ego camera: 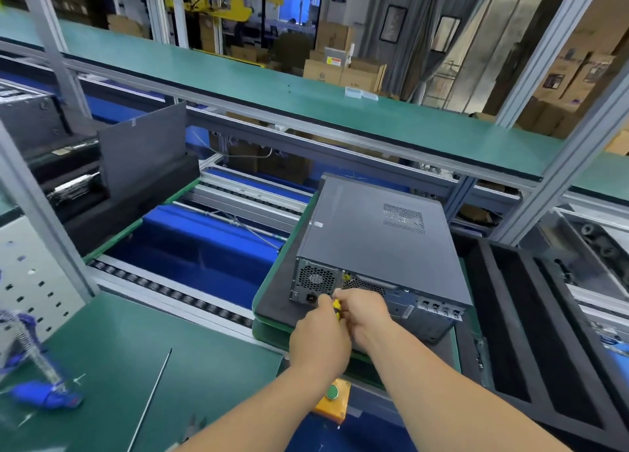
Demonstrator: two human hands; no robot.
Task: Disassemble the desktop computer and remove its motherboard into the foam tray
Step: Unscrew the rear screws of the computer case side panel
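Green-edged pallet under closed grey desktop computer (371, 233), rear vents facing both hands (337, 318) clutching yellow screwdriver (336, 307).

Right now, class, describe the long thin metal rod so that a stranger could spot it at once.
Start at the green bench top at lower left, in front of the roller conveyor. The rod lies bare on it, right of the blue coiled-cable tool. It alone is straight, slender and silver.

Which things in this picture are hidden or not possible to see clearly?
Head view:
- Yellow-handled tool: its tip is hidden by the left hand and right hand.
- Motherboard: hidden inside the closed computer case.
- Foam tray: cut off by the right edge.
- Blue tool: blurred.
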